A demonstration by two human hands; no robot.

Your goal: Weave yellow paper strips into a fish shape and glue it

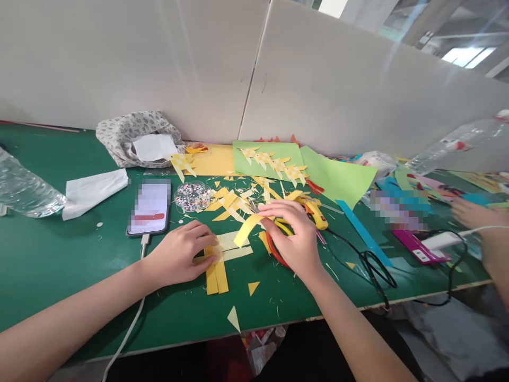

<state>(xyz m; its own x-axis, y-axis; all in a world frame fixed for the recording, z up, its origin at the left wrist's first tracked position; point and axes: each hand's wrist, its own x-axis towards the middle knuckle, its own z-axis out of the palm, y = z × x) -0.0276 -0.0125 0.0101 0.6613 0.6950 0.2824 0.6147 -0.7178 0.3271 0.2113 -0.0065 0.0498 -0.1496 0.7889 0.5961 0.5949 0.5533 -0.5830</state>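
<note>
My left hand (186,252) presses its fingertips and thumb on a crossing of paper strips lying on the green table. Darker yellow strips (217,284) run toward me from that crossing, and pale yellow strips (238,244) reach out to the right. Pinched in my right hand (292,236) is a curved yellow paper strip (246,232), raised just above the pale ones. Red-and-yellow-handled pliers (276,252) lie partly hidden under my right hand. Behind it rests a yellow glue gun (316,212). Folded yellow woven-paper fish (274,162) sit in a row on green paper (238,154).
A phone (149,207) on a white cable and a round case of beads (193,197) stand left of yellow scraps (230,201). A blue strip (363,233), black cord (374,265) and magenta power strip (421,249) lie right, near another person's hand (473,217). Plastic bottles (29,185) flank the table.
</note>
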